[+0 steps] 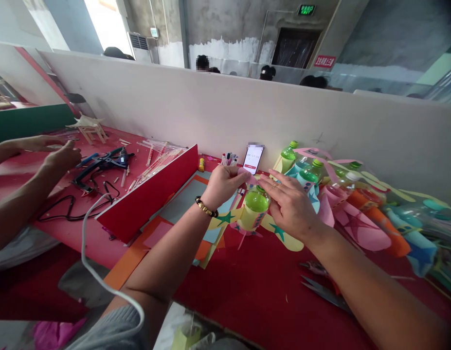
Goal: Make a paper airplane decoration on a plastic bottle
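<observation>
In the head view a green plastic bottle stands upright on the red table, wrapped in pale yellow paper. Yellow paper wings with green stars stick out at its sides, and pink paper pieces show at its base. My left hand, wearing a beaded bracelet, pinches a small pink paper piece just above the bottle's cap. On the other side of the cap is my right hand, its fingers stretched out and their tips by the pink paper. Whether those tips press on paper or cap, I cannot tell.
Decorated bottles crowd the right side. Scissors lie below my right forearm. A phone leans by several pens. Coloured paper sheets lie left, beside a red divider. Beyond it are a co-worker's hands.
</observation>
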### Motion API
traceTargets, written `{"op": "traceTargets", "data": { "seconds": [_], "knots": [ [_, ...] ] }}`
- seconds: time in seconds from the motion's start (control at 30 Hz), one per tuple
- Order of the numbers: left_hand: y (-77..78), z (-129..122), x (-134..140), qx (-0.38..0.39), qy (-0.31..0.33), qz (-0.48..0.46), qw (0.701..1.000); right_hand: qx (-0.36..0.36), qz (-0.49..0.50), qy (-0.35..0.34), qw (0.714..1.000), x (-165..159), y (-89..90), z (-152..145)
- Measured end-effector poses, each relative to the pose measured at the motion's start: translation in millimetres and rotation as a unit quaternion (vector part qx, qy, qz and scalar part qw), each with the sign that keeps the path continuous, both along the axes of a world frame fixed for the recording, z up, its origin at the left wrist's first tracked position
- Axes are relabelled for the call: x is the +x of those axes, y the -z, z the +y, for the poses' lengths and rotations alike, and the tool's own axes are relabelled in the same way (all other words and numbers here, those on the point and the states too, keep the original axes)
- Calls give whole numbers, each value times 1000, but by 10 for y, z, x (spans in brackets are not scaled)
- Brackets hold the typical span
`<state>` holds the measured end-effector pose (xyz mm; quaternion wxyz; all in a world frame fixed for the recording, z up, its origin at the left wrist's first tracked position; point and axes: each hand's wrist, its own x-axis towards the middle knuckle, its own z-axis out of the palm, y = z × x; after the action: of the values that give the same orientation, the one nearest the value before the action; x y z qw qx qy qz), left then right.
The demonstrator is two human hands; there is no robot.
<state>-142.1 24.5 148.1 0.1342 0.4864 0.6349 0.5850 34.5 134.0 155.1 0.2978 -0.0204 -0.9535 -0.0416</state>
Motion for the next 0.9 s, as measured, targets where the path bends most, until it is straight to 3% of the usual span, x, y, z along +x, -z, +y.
{"op": "traceTargets", "data": {
  "seconds": [0.3, 0.43, 0.53, 0.67, 0.8, 0.9],
  "knots": [
    [-134, -32, 129, -15, -102, 111, 988, 19, -2, 14, 1000, 6, 14, -20],
    [-94, -110, 77, 7, -86, 103, 991, 17, 2, 14, 1000, 8, 1, -45],
    [42, -228, -44, 35, -67, 28, 997, 12, 9, 12, 1000, 0, 3, -47],
    [370, -397, -158, 52, -68, -100, 991, -13, 17, 9, 1000, -5, 28, -49],
    [680, -520, -141, 16, -13, -127, 992, -35, 13, 1, 999, 10, 31, -50],
    [809, -581, -131, 16, 40, -136, 990, -58, 27, -15, 998, 81, -22, -48]
  ]
}}
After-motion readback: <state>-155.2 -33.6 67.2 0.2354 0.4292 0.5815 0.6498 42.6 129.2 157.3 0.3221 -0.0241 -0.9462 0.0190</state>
